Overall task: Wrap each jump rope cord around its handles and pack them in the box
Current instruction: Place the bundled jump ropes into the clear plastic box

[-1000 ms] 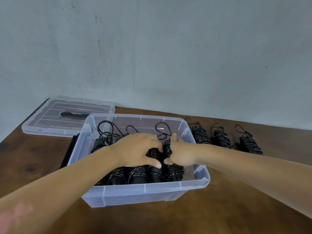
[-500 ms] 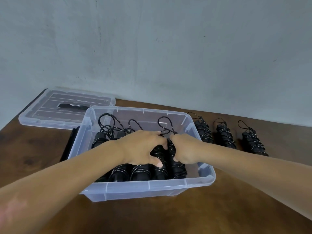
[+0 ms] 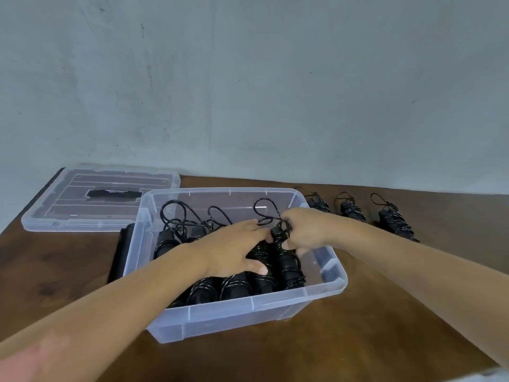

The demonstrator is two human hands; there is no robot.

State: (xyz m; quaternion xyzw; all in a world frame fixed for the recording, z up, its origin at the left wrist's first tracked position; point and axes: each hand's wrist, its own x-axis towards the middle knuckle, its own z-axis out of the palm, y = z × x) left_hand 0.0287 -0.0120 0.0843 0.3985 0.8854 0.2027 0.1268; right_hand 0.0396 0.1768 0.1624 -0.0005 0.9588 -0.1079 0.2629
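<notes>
Seating a wrapped rope at the box's (image 3: 316, 295) 3 o'clock side.
Right hand (image 3: 305, 230) fingers pinch the rope (image 3: 286, 260); left hand (image 3: 234, 249) lies flat, fingers loose; a snagged loop could unwind the cord.

A dark brown wooden table (image 3: 358, 340) with visible grain runs up against a pale grey-blue wall (image 3: 248, 92), the plaster marked with faint scuffs, specks and hairline cracks; at the far left corner of the table lies a clear plastic lid (image 3: 91, 208), flat and ribbed, with a dark patch showing through its middle; nearer the camera than the lid, a flat black object (image 3: 121, 252) rests on the wood, mostly hidden, so what it is cannot be told; a pale strip shows at the bottom right corner, too blurred to identify.
</notes>
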